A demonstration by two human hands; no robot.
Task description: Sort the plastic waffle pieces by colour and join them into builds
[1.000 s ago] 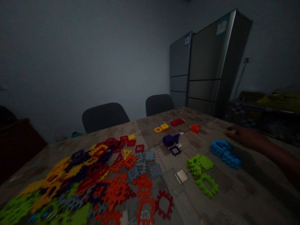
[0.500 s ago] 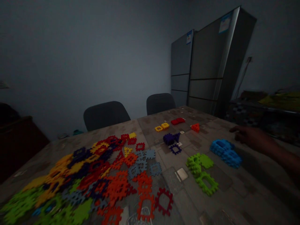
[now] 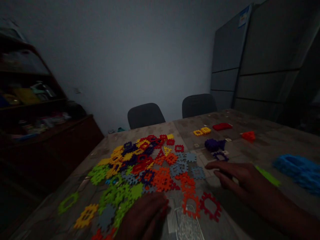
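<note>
Dim room. Tile pile (image 3: 140, 166) lies spread flat on table (image 3: 262, 140), mixed red, orange, yellow, green, purple, grey pieces, straight ahead of both hands.

R hand (image 3: 238, 176) reaches in from the right, palm down, fingers (image 3: 212, 165) stretched out & loosely spread, nothing pinched. Fingertips sit just beside a grey tile (image 3: 198, 172) at the pile's right edge; touching or not, can't tell. Two red ring tiles (image 3: 201, 206) lie just below-left of that hand, near side of pile. Green piece (image 3: 268, 176) pokes out from behind the wrist, far side.

L hand (image 3: 145, 218) is low at the near edge, palm down on the pile's near end, fingers together & curled a bit; too dark to tell if it grips anything. Green & yellow tiles just left of it, clear plastic thing (image 3: 186, 225) just right of it.

Further out past R hand: purple block (image 3: 212, 145), blue build (image 3: 298, 168) well to the right, yellow pair (image 3: 202, 131), red piece (image 3: 222, 126), orange piece (image 3: 248, 135). Two chairs (image 3: 146, 115) behind table, shelf (image 3: 32, 110) left, tall cabinets (image 3: 262, 66) right.
</note>
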